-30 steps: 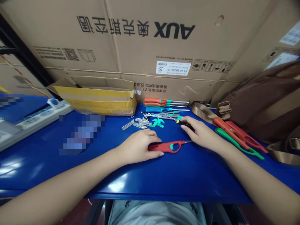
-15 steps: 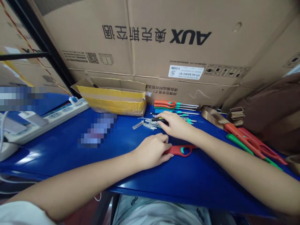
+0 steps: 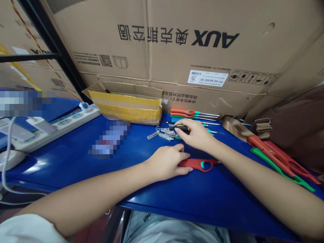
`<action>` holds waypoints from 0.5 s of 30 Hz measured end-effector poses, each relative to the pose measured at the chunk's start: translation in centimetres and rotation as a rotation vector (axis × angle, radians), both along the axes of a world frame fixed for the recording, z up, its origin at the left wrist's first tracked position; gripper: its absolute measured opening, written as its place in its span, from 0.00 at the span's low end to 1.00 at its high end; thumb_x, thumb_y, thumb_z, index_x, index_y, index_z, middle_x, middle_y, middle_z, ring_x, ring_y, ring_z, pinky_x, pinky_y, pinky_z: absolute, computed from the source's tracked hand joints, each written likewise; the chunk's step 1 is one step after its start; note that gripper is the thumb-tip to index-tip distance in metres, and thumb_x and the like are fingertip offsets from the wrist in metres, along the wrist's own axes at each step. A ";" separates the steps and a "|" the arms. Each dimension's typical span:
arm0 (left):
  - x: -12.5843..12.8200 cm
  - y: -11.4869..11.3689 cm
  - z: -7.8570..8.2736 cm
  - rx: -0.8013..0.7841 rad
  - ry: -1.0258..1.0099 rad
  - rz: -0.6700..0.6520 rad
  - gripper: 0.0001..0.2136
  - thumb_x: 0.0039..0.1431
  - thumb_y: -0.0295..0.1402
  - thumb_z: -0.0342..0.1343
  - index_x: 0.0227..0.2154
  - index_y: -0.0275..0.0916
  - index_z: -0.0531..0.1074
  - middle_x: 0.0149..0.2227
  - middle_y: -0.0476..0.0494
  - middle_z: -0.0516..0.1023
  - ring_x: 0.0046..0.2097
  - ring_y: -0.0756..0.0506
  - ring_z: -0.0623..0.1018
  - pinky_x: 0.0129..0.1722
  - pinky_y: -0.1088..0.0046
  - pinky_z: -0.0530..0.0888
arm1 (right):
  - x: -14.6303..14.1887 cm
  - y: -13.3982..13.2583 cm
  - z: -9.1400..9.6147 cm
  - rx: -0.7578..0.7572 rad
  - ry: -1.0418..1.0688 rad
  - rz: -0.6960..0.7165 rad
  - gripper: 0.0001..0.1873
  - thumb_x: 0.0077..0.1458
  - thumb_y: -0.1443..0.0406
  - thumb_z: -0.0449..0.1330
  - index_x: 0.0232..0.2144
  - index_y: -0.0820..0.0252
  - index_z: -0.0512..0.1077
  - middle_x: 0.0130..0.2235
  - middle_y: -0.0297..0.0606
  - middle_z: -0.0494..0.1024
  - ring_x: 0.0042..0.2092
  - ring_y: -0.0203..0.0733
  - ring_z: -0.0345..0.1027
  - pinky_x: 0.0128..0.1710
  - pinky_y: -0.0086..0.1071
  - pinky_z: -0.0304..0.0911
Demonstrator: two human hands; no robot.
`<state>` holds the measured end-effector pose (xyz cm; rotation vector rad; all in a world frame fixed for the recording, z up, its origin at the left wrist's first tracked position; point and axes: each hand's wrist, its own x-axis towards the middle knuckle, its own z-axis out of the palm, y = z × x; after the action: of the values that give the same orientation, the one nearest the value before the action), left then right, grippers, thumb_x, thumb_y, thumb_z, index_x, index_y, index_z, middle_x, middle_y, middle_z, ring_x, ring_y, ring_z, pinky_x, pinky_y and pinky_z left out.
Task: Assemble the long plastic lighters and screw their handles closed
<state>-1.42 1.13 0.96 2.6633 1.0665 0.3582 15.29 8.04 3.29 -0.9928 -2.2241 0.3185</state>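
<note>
My left hand [image 3: 169,162] is closed around the body of a red long-nosed lighter [image 3: 193,164], which lies on the blue table with its trigger loop and nozzle to the right. Beyond it, my right hand [image 3: 198,133] grips a black and yellow screwdriver [image 3: 182,128] by its handle; I cannot make out its tip. Just left of that hand are several small clear plastic pieces [image 3: 165,135] in a loose pile. Behind the right hand lie more long-nosed lighters with orange handles [image 3: 182,112], and others, blue and green, are partly hidden by the hand.
A yellow-taped open carton [image 3: 126,108] stands at the back against a large cardboard box [image 3: 167,17]. Left are a power strip [image 3: 68,123] and a blurred flat object [image 3: 110,140]. Orange, red and green lighter casings [image 3: 280,158] lie right, beside a brown strap [image 3: 235,128].
The whole view has shifted slightly, so things appear further right. In my right hand the screwdriver's handle shows more and sits nearer the palm. My left hand keeps its grip on the red lighter.
</note>
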 end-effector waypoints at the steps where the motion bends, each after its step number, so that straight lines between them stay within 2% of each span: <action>1: 0.0 0.0 0.0 -0.037 -0.019 0.004 0.17 0.61 0.44 0.62 0.48 0.42 0.81 0.41 0.44 0.77 0.34 0.44 0.79 0.33 0.69 0.73 | 0.5 -0.5 0.4 -0.043 0.061 -0.040 0.07 0.59 0.66 0.60 0.38 0.59 0.77 0.39 0.40 0.83 0.39 0.43 0.76 0.41 0.37 0.70; 3: 0.1 0.0 -0.1 -0.108 -0.083 -0.012 0.14 0.58 0.39 0.64 0.45 0.40 0.81 0.40 0.45 0.77 0.34 0.45 0.78 0.34 0.71 0.73 | 1.6 -1.7 1.1 -0.124 0.251 -0.139 0.06 0.57 0.63 0.62 0.36 0.58 0.77 0.35 0.37 0.81 0.33 0.39 0.73 0.33 0.33 0.68; 5: 0.3 0.0 -0.4 -0.159 -0.168 -0.041 0.12 0.57 0.35 0.65 0.44 0.38 0.81 0.38 0.46 0.76 0.36 0.46 0.78 0.36 0.72 0.73 | 2.8 -2.8 1.6 -0.264 0.461 -0.202 0.07 0.56 0.59 0.64 0.33 0.57 0.75 0.26 0.32 0.75 0.24 0.34 0.64 0.24 0.29 0.59; 7: 0.6 -0.1 -0.8 -0.196 -0.261 -0.059 0.12 0.58 0.35 0.65 0.44 0.37 0.81 0.38 0.45 0.75 0.37 0.47 0.77 0.38 0.73 0.74 | 3.9 -3.9 2.0 -0.437 0.719 -0.232 0.10 0.54 0.58 0.65 0.29 0.57 0.72 0.20 0.27 0.66 0.20 0.31 0.54 0.18 0.26 0.49; 9: 0.9 -0.2 -1.1 -0.234 -0.327 -0.038 0.15 0.59 0.39 0.66 0.46 0.37 0.81 0.38 0.45 0.75 0.37 0.47 0.77 0.38 0.73 0.74 | 4.9 -4.7 2.2 -0.569 0.912 -0.247 0.12 0.53 0.57 0.65 0.25 0.57 0.70 0.17 0.25 0.60 0.18 0.29 0.49 0.17 0.25 0.44; 11: 1.1 -0.3 -1.3 -0.255 -0.355 0.026 0.20 0.58 0.45 0.66 0.49 0.38 0.80 0.39 0.44 0.76 0.35 0.47 0.76 0.35 0.72 0.74 | 5.7 -5.2 2.1 -0.623 1.015 -0.267 0.13 0.53 0.58 0.65 0.23 0.58 0.69 0.15 0.25 0.58 0.17 0.29 0.47 0.16 0.25 0.43; 13: 1.1 -0.2 -1.3 -0.244 -0.389 0.092 0.24 0.57 0.50 0.66 0.50 0.40 0.80 0.40 0.44 0.77 0.34 0.47 0.76 0.34 0.71 0.73 | 6.4 -5.4 1.7 -0.614 1.077 -0.297 0.14 0.53 0.58 0.65 0.22 0.58 0.69 0.14 0.25 0.57 0.16 0.28 0.46 0.16 0.24 0.44; 15: 1.0 0.1 -1.1 -0.227 -0.492 0.105 0.23 0.55 0.49 0.68 0.49 0.40 0.80 0.40 0.45 0.80 0.34 0.48 0.75 0.35 0.72 0.73 | 7.0 -5.2 1.2 -0.581 1.135 -0.325 0.14 0.52 0.58 0.65 0.21 0.58 0.69 0.13 0.25 0.57 0.16 0.28 0.47 0.15 0.24 0.44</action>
<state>-0.39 1.27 -0.15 2.1623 1.0136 0.8097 22.25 2.80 4.46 -1.0446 -0.9316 1.0915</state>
